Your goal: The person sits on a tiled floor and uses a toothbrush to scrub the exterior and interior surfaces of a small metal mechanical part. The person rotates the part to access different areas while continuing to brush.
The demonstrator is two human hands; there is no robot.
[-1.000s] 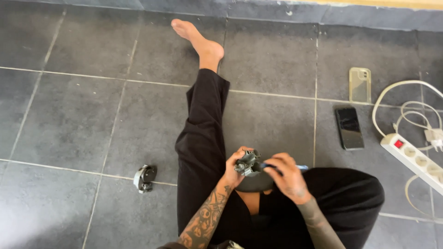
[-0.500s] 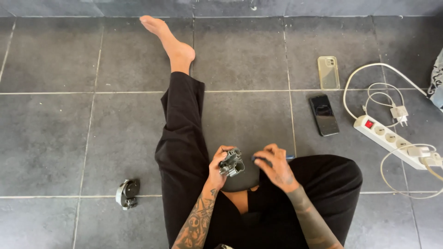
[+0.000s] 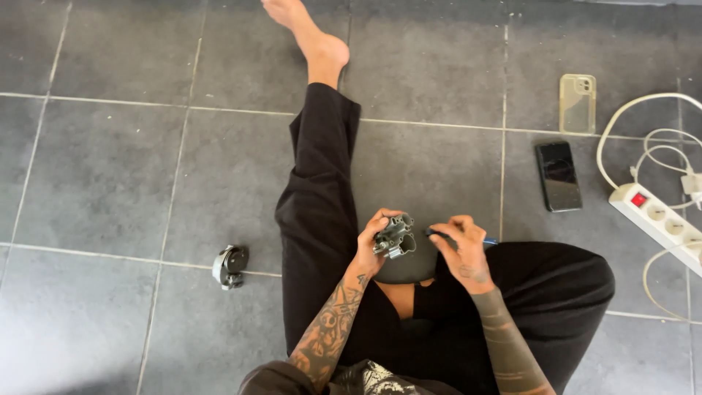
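Fingers of the left hand [image 3: 374, 247] curled around a knobbly grey metal part [image 3: 393, 236], right hand [image 3: 461, 249] pinching a slim blue-handled tool [image 3: 482, 241].

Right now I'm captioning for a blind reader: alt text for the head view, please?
Seated on a grey tiled floor, a person holds a small grey metal part in the left hand and a dark tool in the right hand. A black phone lies nearby.

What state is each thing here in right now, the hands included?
Left hand: closed round the grey metal part, held up.
Right hand: gripping a thin dark tool.
Dark phone: flat on floor, screen off.
Clear phone case: lying empty.
Power strip: cables plugged in.
Round grey piece: alone on floor.
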